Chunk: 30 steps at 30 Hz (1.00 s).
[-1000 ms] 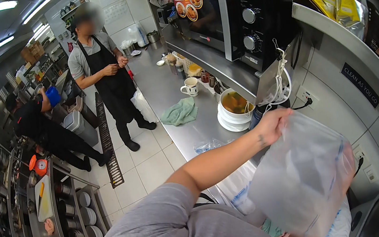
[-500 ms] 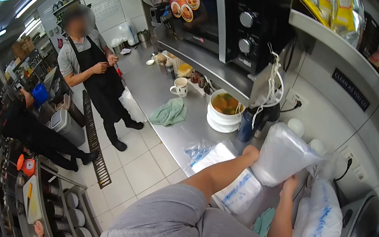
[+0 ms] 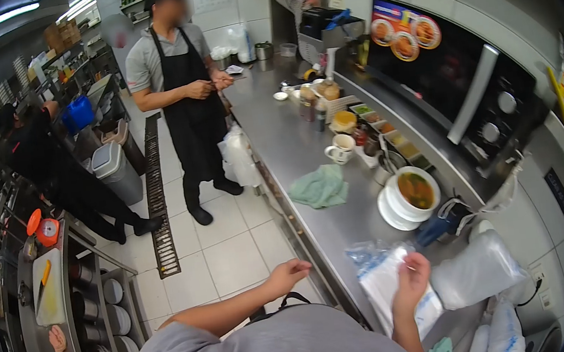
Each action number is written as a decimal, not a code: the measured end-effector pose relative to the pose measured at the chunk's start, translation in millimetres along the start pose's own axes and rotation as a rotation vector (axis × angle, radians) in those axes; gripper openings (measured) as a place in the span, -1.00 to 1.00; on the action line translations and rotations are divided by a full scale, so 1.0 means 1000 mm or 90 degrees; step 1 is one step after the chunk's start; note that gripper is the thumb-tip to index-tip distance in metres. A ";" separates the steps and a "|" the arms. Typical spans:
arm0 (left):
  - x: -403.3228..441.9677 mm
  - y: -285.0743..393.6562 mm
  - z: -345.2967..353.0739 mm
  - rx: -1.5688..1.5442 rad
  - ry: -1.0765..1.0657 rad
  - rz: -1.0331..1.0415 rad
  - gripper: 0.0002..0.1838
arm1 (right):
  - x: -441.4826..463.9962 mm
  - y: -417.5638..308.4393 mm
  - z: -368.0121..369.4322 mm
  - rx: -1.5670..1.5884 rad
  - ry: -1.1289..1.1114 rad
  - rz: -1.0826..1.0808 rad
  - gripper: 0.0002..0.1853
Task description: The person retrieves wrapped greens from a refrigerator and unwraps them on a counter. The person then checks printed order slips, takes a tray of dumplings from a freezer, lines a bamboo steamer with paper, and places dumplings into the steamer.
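My left hand (image 3: 289,276) is held out over the floor beside the counter edge, its fingers loosely extended and nothing visible in it. Above a stack of white plastic bags with blue print (image 3: 389,291) hovers my right hand (image 3: 413,281), slightly blurred, with fingers loosely bent and apart and no object visible in them. Just right of that hand, a large bundle of clear plastic bags (image 3: 480,270) rests on the steel counter, apart from both hands. Crumpled clear plastic (image 3: 365,254) lies by the stack's far end.
A white bowl of soup (image 3: 416,191), a green cloth (image 3: 318,187) and a mug (image 3: 341,149) stand along the counter (image 3: 264,118). A microwave (image 3: 437,65) sits on the shelf above. One person in a black apron (image 3: 190,117) stands at the counter's left; another person (image 3: 49,169) works farther left.
Both hands have come off the clear bag bundle, which now lies on the counter. My left hand moved left past the counter edge. The view has turned left.
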<state>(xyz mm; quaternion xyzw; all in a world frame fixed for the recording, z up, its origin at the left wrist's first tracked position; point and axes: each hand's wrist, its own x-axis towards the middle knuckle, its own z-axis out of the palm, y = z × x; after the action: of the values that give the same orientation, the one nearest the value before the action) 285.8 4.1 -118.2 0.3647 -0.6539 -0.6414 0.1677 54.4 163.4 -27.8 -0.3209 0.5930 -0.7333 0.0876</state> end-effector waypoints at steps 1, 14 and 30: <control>-0.017 -0.005 -0.034 -0.020 0.036 -0.017 -0.70 | -0.003 0.010 0.041 -0.022 -0.080 -0.028 -0.71; -0.142 -0.016 -0.346 -0.243 0.534 -0.025 -0.75 | -0.055 0.045 0.480 0.069 -0.680 0.073 -0.76; -0.052 -0.041 -0.758 -0.210 0.800 0.034 -0.74 | -0.013 0.110 0.992 0.081 -0.964 0.127 -0.84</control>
<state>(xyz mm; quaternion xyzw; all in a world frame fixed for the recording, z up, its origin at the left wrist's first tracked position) 852.6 -499.7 -52.7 0.6232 -0.3333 -0.3934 0.5879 607.0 -668.1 -43.7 -0.6749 0.3539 -0.3347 0.5543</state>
